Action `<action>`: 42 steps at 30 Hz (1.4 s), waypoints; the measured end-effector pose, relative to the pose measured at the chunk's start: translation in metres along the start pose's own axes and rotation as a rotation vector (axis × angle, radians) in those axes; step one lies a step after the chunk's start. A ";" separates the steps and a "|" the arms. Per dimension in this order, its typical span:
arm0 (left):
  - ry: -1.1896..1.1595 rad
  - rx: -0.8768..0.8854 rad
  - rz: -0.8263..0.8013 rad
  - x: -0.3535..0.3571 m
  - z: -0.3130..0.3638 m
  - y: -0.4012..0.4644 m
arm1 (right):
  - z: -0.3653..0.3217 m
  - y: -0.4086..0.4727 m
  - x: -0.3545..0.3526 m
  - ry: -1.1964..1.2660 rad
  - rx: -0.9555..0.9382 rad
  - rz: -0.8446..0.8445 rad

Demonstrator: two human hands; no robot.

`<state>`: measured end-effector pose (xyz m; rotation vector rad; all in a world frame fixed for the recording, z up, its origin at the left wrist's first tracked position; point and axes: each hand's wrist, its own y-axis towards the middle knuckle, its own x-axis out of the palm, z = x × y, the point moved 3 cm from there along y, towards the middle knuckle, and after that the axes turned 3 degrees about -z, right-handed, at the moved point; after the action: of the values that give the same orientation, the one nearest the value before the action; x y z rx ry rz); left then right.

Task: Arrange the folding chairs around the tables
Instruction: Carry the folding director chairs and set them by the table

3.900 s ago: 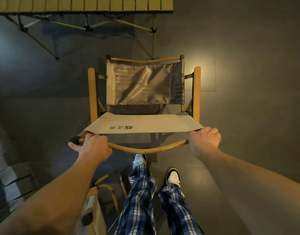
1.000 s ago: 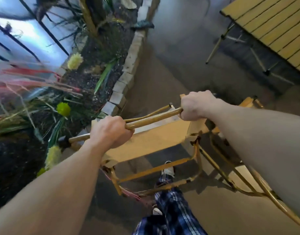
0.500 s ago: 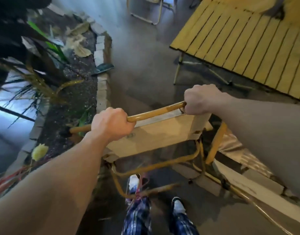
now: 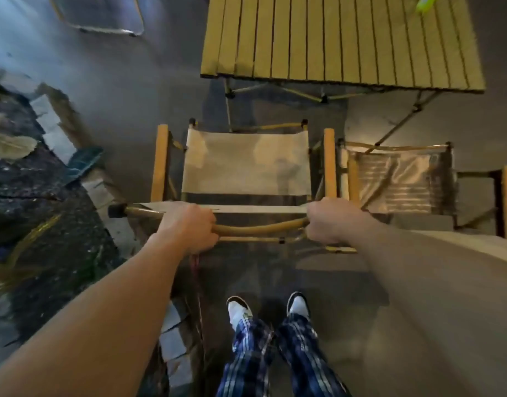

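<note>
A folding chair (image 4: 246, 164) with a beige fabric seat and wooden armrests stands unfolded right in front of me, facing the slatted yellow table (image 4: 344, 38). My left hand (image 4: 189, 224) grips the left part of the curved top bar of its backrest. My right hand (image 4: 329, 222) grips the right end of the same bar. A second folding chair (image 4: 401, 181) with a shiny grey seat stands directly to the right, its armrest almost touching the first chair's.
A stone-edged planting bed (image 4: 54, 138) with dark soil and plants runs along the left, close to the chair's left side. Another chair frame (image 4: 103, 24) shows at the top left. A green object (image 4: 425, 4) lies on the table. My feet (image 4: 269, 308) stand behind the chair.
I have turned from the planting bed toward the table. The chair, carried folded and tilted, now stands unfolded and level before the table beside the other chair. Both hands kept their grip.
</note>
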<state>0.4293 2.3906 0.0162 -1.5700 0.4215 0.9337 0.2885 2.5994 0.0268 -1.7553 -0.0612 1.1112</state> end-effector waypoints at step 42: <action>-0.069 -0.518 -0.240 0.114 0.004 0.041 | 0.080 0.033 0.120 0.091 0.330 -0.039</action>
<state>0.4681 2.4108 -0.0968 -1.9945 -0.0708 0.9505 0.2867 2.7009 -0.0806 -1.4990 0.1362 0.9517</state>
